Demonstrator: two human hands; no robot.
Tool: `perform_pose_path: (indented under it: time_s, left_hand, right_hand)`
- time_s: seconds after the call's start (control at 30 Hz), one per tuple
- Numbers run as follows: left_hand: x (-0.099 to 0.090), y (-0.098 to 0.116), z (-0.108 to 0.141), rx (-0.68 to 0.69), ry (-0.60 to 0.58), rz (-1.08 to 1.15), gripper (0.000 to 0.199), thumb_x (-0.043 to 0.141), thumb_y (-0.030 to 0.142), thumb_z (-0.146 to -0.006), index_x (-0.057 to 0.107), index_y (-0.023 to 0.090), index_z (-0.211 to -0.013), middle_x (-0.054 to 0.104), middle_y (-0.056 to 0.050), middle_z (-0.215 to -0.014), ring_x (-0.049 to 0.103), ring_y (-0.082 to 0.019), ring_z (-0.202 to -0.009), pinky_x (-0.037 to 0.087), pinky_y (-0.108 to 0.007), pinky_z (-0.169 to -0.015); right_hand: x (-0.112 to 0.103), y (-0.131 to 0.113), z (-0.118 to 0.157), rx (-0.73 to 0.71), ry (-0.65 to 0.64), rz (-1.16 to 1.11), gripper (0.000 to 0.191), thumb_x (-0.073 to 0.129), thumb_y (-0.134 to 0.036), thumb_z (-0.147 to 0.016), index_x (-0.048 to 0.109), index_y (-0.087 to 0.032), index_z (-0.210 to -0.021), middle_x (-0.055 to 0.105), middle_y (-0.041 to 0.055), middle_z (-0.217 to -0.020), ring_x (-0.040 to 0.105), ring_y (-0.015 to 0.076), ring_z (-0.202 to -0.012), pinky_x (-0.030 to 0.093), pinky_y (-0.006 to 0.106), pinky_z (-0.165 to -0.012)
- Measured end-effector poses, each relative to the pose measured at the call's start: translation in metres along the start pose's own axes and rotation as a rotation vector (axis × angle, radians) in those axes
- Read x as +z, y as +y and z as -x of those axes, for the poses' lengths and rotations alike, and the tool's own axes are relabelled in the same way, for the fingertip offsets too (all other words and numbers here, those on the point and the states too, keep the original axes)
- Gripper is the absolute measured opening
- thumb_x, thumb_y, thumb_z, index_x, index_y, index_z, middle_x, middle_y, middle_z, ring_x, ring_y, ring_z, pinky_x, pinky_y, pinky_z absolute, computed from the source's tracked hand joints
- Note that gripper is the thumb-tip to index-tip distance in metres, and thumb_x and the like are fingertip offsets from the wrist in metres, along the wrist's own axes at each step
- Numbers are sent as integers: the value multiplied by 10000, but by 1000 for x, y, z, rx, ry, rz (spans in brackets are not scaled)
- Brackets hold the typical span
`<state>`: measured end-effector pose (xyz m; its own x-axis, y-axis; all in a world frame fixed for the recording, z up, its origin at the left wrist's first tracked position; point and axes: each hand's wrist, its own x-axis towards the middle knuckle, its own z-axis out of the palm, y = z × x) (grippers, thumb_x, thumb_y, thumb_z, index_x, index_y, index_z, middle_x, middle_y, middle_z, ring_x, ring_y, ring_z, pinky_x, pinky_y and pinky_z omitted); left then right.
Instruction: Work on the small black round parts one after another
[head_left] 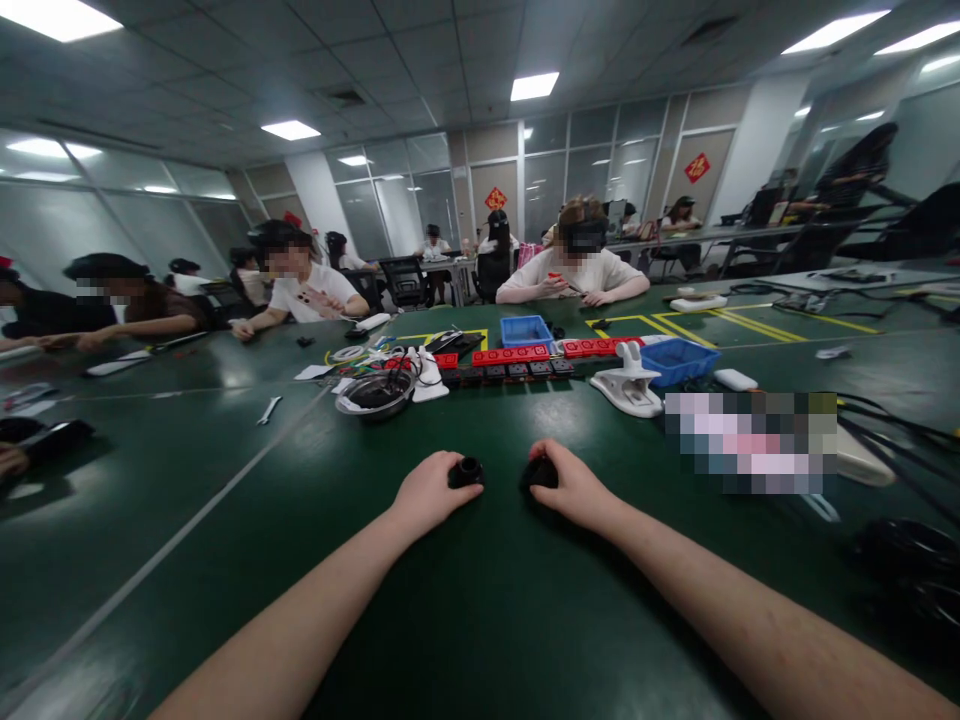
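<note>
Over the green table [480,600], my left hand [433,492] is closed round a small black round part [469,470] with an opening in its top. My right hand [566,480] is closed on a second dark piece [538,474], mostly covered by the fingers, so its exact kind does not show. The two hands are a short way apart, with green tabletop between them. Both pieces are close to the table surface; I cannot tell whether they touch it.
Ahead lie a metal bowl [375,395] with dark contents, a row of red socket strips [511,355], blue trays [679,362] and a white clamp [628,380]. A wrench [268,410] lies at left. Black cables [907,425] spread at right. Several people sit around the table.
</note>
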<state>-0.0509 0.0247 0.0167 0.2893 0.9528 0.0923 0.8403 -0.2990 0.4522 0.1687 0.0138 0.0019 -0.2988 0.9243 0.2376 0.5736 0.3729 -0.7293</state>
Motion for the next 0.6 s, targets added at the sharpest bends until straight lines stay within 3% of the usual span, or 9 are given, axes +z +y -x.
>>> perform_pose_path:
  time_s: [0.13,0.23,0.43,0.6]
  left_hand:
    - [-24,-34,0,-191,32,-106,453,573,508,-589,584,182,-904,573,-64,-920,538,-223,-827,387,-265,-689]
    - [-47,-68,19,-305,68,-132,475,538,517,-613,581,145,-904,587,-100,-916,544,-257,-825,393,-293,-668]
    - [-92,-140,106,-588,103,-135,568,510,581,-584,556,135,-934,627,-75,-794,572,-263,-761,399,-283,-585]
    - [-121,-177,188,-819,223,-170,515,507,589,-580,563,167,-869,626,39,-721,569,-176,-728,390,-208,-592]
  right_hand:
    - [-2,-1,1,-45,-8,75,306,543,-149,-599,428,-177,-881,499,23,-874,479,167,-827,372,280,-726]
    - [-2,0,1,-59,4,90,303,555,-168,-599,428,-177,-875,499,24,-872,475,171,-828,369,288,-728]
    - [4,-1,1,-73,-4,18,284,520,-135,-602,407,-180,-859,491,9,-831,489,150,-768,386,266,-688]
    - [11,-6,7,-108,-34,41,287,517,-135,-611,409,-178,-874,499,18,-851,493,155,-790,384,270,-703]
